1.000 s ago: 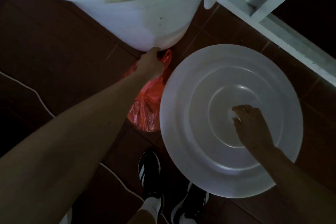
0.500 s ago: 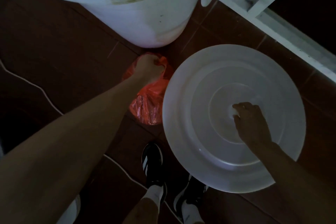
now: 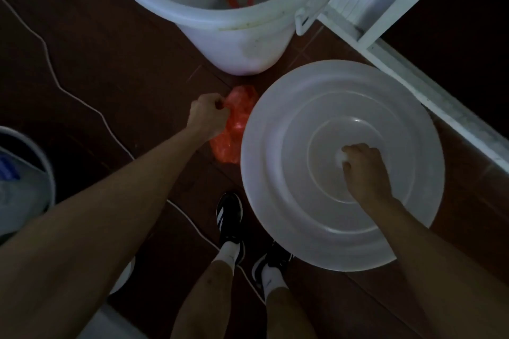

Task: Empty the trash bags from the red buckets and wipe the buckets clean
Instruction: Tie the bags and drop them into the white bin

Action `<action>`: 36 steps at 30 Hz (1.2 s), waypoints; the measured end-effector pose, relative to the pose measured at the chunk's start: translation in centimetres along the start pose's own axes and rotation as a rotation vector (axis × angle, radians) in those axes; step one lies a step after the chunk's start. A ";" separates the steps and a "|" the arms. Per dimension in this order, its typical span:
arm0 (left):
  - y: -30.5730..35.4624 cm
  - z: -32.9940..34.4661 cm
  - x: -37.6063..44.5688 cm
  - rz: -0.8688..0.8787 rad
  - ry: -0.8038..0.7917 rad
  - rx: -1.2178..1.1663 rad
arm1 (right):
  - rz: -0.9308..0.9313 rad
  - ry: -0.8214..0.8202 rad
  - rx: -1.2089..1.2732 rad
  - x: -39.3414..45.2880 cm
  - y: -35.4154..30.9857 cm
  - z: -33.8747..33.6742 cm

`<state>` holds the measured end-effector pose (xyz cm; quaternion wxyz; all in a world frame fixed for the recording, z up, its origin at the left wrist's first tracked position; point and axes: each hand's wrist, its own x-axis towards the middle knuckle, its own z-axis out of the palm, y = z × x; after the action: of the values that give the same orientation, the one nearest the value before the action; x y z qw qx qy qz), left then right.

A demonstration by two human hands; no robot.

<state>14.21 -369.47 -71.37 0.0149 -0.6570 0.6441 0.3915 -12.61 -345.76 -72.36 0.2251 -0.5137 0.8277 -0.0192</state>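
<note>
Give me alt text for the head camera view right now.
Seen from above in dim light, the left hand grips a red trash bag while the right hand holds a round white lid by its centre knob. A large open white bin stands ahead on the dark tiled floor.

The bag (image 3: 237, 118) is translucent orange-red. The big bin (image 3: 248, 44) is white with dirty smudges, and something red lies inside it. The round lid (image 3: 289, 201) is plain white with raised concentric rings. The floor (image 3: 110, 49) is dark reddish-brown tile, crossed by a thin white cord (image 3: 82, 102). The shoes (image 3: 230, 217) are black with white stripes; the socks (image 3: 228, 253) are white.
</note>
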 end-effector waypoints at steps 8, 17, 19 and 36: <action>4.3 -8.3 -9.5 -0.038 0.130 -0.117 | 0.002 0.010 -0.029 -4.5 -2.7 -9.9; 12.3 -20.1 -19.2 -0.026 0.246 -0.309 | -0.037 0.065 -0.047 -9.5 -5.5 -21.7; 13.6 -22.5 -21.3 -0.012 0.285 -0.327 | -0.041 0.078 -0.046 -10.2 -6.6 -23.7; 22.5 -38.0 -22.7 0.110 0.499 -0.466 | -0.128 0.102 -0.064 -7.6 -13.9 -34.5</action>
<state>16.80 -374.31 -22.02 -0.3146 -0.6828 0.5555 0.3553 -11.64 -352.63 -35.07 0.1643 -0.5708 0.8038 -0.0334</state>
